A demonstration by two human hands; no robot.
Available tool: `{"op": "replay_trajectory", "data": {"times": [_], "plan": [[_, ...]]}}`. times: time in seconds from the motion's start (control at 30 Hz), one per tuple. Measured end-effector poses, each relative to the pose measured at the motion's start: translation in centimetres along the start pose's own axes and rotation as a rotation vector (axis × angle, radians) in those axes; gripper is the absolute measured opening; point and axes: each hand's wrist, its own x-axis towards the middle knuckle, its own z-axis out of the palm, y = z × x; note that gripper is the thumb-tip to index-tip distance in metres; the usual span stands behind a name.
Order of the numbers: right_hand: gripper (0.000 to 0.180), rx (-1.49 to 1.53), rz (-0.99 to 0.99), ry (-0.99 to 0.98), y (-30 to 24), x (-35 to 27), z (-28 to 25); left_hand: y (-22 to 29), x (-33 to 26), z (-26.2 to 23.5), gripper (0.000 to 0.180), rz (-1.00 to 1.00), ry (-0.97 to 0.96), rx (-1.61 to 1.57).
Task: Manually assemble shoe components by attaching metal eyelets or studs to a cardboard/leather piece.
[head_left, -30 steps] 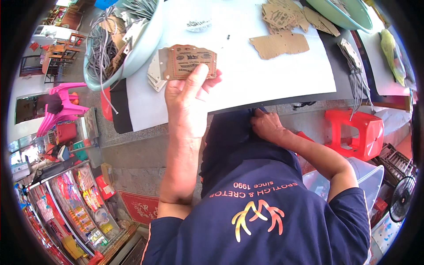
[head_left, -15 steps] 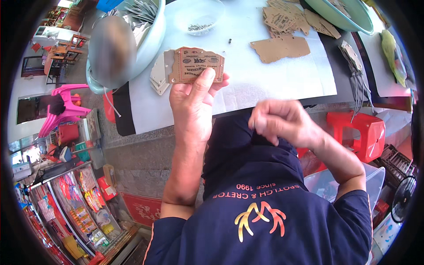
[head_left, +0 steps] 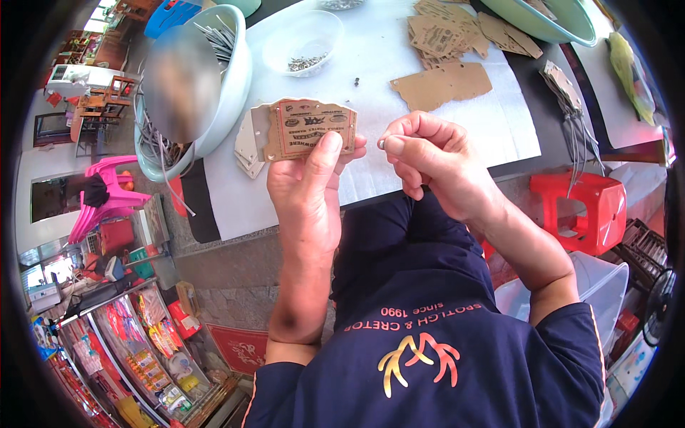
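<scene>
Upright in my left hand (head_left: 307,192) is a brown printed cardboard tag (head_left: 314,118) with wavy edges and small holes. My thumb presses its front and the fingers lie behind; a plainer layer shows at its left edge. Just right of the tag and apart from it, my right hand (head_left: 446,164) pinches a tiny metal piece (head_left: 382,144) between thumb and forefinger; its exact kind is too small to tell. Beyond the tag, a clear plastic bowl (head_left: 267,57) holds many small metal pieces (head_left: 307,63). Pale tags (head_left: 247,146) lie stacked behind the held one.
A plain brown tag (head_left: 442,85) and a pile of printed tags (head_left: 439,32) lie on the white sheet (head_left: 492,135). Tags with grey cords (head_left: 564,93) hang off the right edge. A green basin (head_left: 239,78) of cords stands left, a red stool (head_left: 592,207) right.
My right hand has moved up and left, from over my lap to beside the tag. My left hand keeps hold of the tag. The whole view has shifted slightly.
</scene>
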Motion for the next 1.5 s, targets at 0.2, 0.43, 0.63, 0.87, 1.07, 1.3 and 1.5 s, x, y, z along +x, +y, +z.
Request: {"op": "replay_trajectory", "data": {"times": [0.2,0.43,0.63,0.87,1.07,1.3,1.5], "plan": [[0.01,-0.412,-0.282,0.058,0.9,1.2,0.4,-0.6,0.3,0.5,0.033,0.054,0.014,0.007],[0.006,-0.558,-0.65,0.116,3.6,3.2,-0.3,-1.4,0.1,0.2,0.029,0.088,-0.002,0.043],[0.008,-0.395,-0.537,0.16,3.4,2.7,0.8,-1.1,-0.1,0.3,0.028,0.1,-0.011,0.073],[0.01,-0.312,-0.397,0.161,3.0,2.5,1.0,-1.3,0.2,0.3,0.027,0.027,0.009,-0.011],[0.013,-0.34,-0.285,0.178,2.5,2.3,1.3,-1.5,0.3,0.1,0.025,0.009,0.051,-0.048],[0.011,-0.383,-0.242,0.132,2.4,2.0,1.2,-1.7,0.4,0.4,0.026,0.016,0.082,-0.101],[0.015,-0.267,-0.222,0.116,2.1,2.1,1.0,-1.8,0.3,-0.4,0.032,-0.113,-0.042,-0.12]]}}
